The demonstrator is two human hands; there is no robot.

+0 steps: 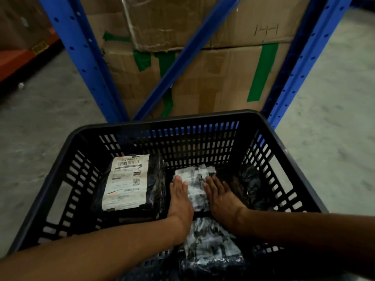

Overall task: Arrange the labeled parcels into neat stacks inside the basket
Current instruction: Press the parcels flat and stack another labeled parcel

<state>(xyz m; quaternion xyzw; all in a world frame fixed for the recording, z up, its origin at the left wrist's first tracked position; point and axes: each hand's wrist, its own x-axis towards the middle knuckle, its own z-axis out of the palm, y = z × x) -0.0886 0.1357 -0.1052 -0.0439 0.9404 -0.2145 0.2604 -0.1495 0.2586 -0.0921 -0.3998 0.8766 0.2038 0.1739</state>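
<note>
A black slatted plastic basket (60, 171) fills the lower half of the view. Inside at the left lies a dark parcel with a large white shipping label (125, 182) facing up. In the middle lies a second labeled parcel (195, 179), its crumpled white label up. My left hand (179, 199) rests flat along its left side and my right hand (220, 196) flat along its right side, fingers straight and pointing away from me. A third dark parcel with a wrinkled label (209, 246) lies nearer to me between my forearms. Dark wrapping (249, 183) shows at the right.
Behind the basket stand large cardboard boxes (213, 78) with green tape, framed by blue perforated rack uprights (81, 57) and a diagonal brace. Grey concrete floor (334, 98) lies on both sides. An orange shelf beam (18, 59) runs at the far left.
</note>
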